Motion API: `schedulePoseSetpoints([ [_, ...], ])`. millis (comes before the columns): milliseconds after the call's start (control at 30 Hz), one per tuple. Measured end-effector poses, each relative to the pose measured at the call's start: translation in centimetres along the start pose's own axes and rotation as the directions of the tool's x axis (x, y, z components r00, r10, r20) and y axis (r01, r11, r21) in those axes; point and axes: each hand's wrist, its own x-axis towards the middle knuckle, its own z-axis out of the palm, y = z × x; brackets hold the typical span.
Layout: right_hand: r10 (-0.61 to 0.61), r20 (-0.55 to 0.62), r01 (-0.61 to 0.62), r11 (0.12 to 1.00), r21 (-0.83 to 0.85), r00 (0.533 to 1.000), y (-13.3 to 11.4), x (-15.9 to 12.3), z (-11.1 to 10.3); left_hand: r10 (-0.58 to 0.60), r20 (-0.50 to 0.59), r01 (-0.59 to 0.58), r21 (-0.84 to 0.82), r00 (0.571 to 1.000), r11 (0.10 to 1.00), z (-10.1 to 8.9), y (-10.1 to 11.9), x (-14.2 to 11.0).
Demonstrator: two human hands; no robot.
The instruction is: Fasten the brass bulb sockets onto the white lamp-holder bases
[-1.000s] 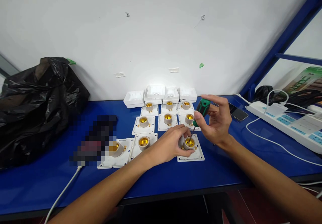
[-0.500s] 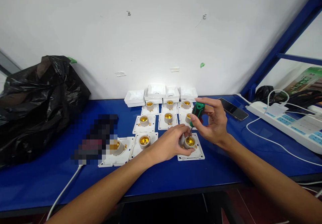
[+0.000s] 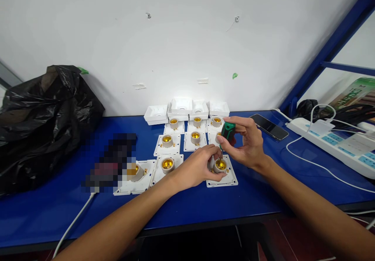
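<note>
My right hand [image 3: 247, 142] grips a green-handled screwdriver [image 3: 227, 132], its shaft pointing down into a lamp socket [image 3: 220, 166] with a gold-coloured threaded inside. That socket sits on a square white base plate [image 3: 230, 179] at the front right of the group. The fingers of my left hand [image 3: 202, 165] are closed around the socket's left and front sides. Several more plates with sockets stand in rows beyond and to the left, among them a socket [image 3: 168, 165] beside my left forearm. The screwdriver's tip is too small to make out clearly.
White box-shaped covers [image 3: 182, 105] are stacked against the wall. A black plastic bag [image 3: 49, 124] fills the left side, near a blurred dark object [image 3: 113, 159] with a white cable. To the right lie a phone [image 3: 269, 127] and a white power strip [image 3: 334, 143] with cables.
The screwdriver and my right hand have shifted slightly left and down, the handle now more upright. My left hand keeps its hold on the socket.
</note>
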Motion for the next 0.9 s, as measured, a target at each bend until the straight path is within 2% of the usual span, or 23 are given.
schedulePoseSetpoints([
  [900,-0.016,0.014,0.017,1.000,-0.020,1.000,0.08,0.05,-0.19,-0.009,-0.019,0.010,0.013,1.000,1.000,0.20,-0.24,-0.10],
])
